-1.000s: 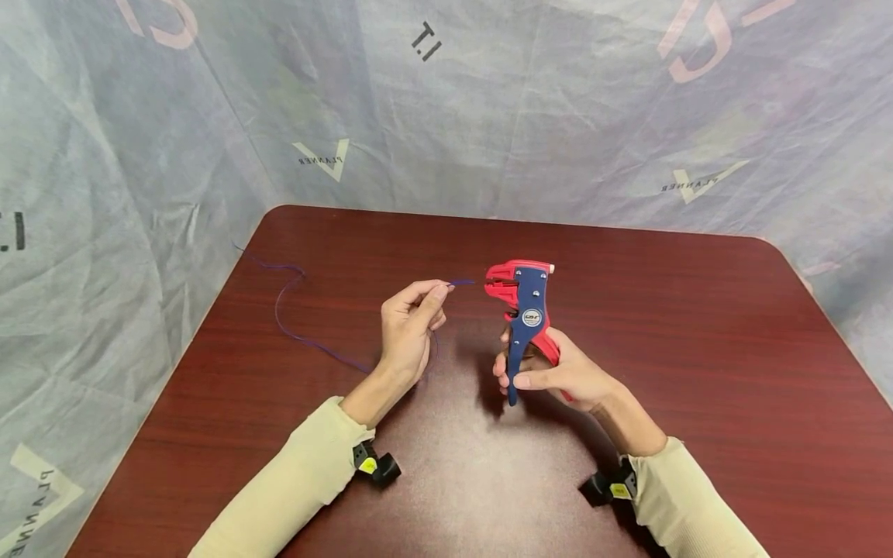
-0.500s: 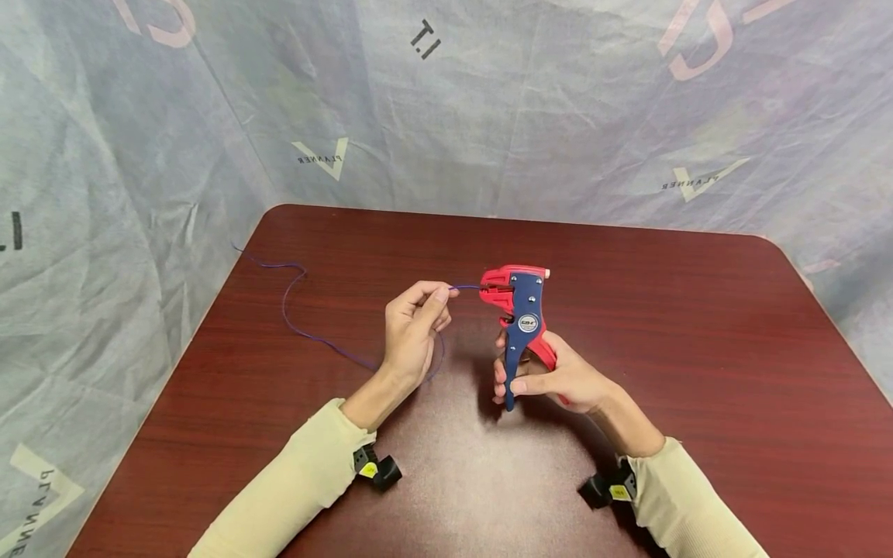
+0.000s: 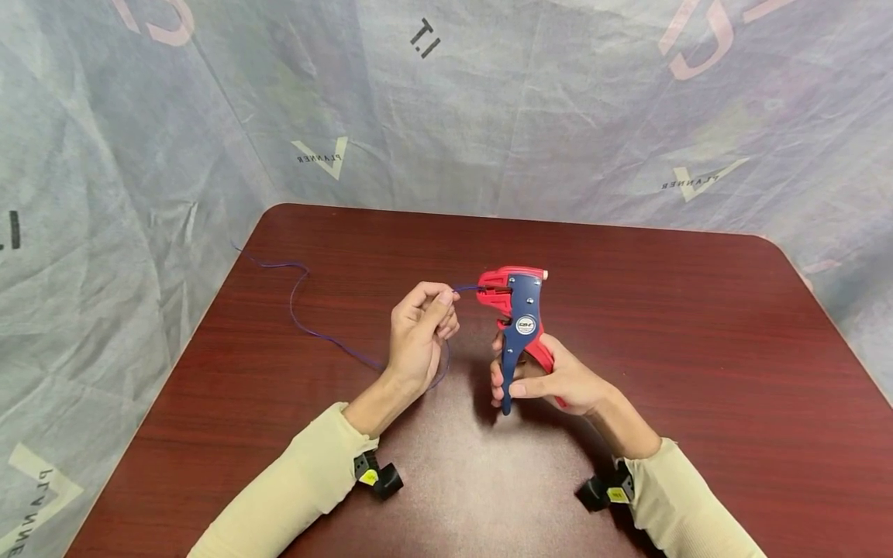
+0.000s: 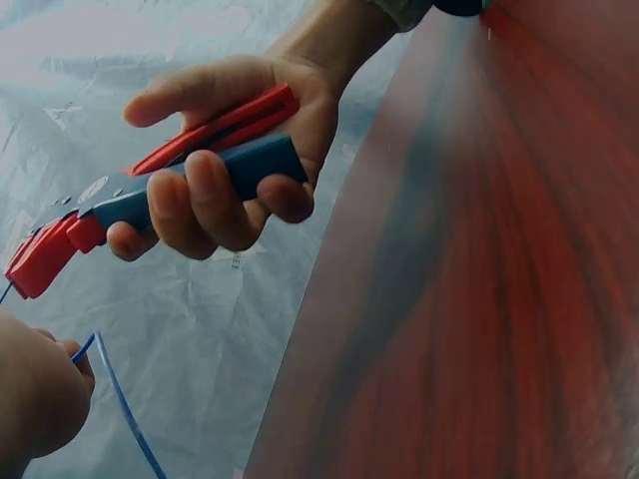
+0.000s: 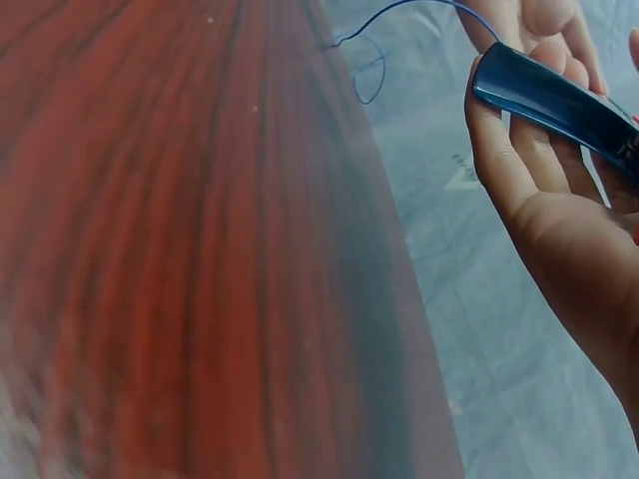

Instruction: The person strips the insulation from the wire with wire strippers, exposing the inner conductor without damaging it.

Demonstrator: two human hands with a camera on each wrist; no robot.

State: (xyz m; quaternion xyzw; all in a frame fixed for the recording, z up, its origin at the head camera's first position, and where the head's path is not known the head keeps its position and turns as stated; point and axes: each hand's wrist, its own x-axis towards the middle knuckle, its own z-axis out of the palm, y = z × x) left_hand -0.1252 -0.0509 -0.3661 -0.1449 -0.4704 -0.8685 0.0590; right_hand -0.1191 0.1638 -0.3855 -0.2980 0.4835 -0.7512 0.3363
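Observation:
My left hand [image 3: 421, 333] pinches a thin blue wire [image 3: 466, 289] between thumb and forefinger, close to its end. That end runs into the red jaws of a wire stripper [image 3: 523, 298], so its tip is hidden. Around the blue and red handles, my right hand [image 3: 547, 376] grips the tool, which stands nearly upright above the table. In the left wrist view the fingers curl over the blue handle [image 4: 265, 165], while the red handle lies near the palm. The rest of the wire loops below the left hand and trails off leftward.
The dark red-brown wooden table [image 3: 663, 333] has rounded far corners. Grey printed sheeting [image 3: 488, 116] hangs behind it and at both sides. A small black camera [image 3: 380, 477] sits on the left wrist, and another black camera [image 3: 598, 492] on the right.
The stripper has moved slightly left and down, and the wire's end, apart from it at first, now lies in its jaws. The jaws look closer together. My left hand has shifted slightly right.

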